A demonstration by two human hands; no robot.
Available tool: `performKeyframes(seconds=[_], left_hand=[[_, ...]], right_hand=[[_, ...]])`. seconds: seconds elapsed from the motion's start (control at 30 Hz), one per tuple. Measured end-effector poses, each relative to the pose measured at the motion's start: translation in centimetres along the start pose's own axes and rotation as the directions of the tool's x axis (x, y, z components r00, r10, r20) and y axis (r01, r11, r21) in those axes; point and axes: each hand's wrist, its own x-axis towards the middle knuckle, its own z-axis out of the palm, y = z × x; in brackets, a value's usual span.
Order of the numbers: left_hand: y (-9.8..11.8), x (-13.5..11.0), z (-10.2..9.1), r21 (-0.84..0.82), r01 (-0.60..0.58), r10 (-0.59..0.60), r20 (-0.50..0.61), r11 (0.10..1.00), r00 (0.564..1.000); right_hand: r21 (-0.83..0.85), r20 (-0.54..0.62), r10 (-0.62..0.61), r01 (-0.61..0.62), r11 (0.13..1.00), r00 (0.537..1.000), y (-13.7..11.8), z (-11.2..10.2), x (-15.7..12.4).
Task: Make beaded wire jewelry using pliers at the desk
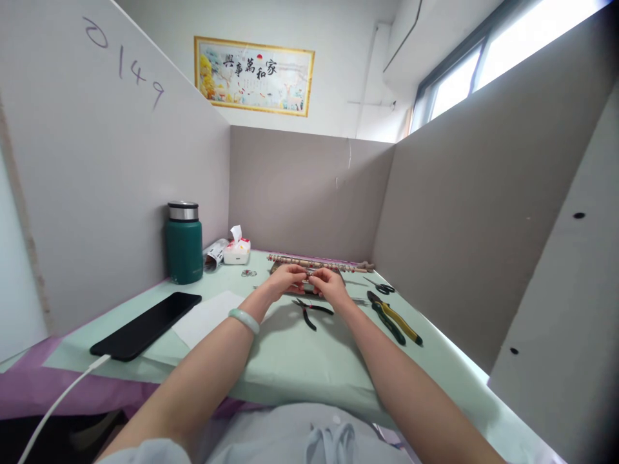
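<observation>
My left hand (pixel 288 280) and my right hand (pixel 329 285) meet over the middle of the table, both with fingers pinched. Between their fingertips is a tiny item (pixel 308 275), perhaps a bead or bit of wire; its kind is too small to tell. Just below them lie small black-handled pliers (pixel 312 308) with spread handles. Behind the hands, a dark tray or box (pixel 276 265) is partly covered by them. A long rod strung with small reddish beads or pieces (pixel 333 265) lies across the back.
To the right are green-and-yellow-handled pliers (pixel 395 319) and black scissors (pixel 384 288). On the left stand a green bottle (pixel 184 251) and a tissue pack (pixel 237 252), with a phone (pixel 147 325) on a cable (pixel 62 403) and white paper (pixel 207 317). Partitions (pixel 309 190) enclose the table.
</observation>
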Motion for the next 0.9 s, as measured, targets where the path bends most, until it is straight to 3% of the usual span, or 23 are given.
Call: performKeyframes(seconds=[0.53, 0.9], left_hand=[[0.26, -0.19, 0.47, 0.017, 0.019, -0.018, -0.025, 1.0, 1.0], [0.29, -0.28, 0.33, 0.026, 0.014, -0.014, 0.019, 1.0, 1.0]], right_hand=[[-0.017, 0.019, -0.008, 0.008, 1.0, 1.0, -0.61, -0.12, -0.2], [0.087, 0.028, 0.052, -0.055, 0.995, 0.998, -0.07, -0.1, 0.11]])
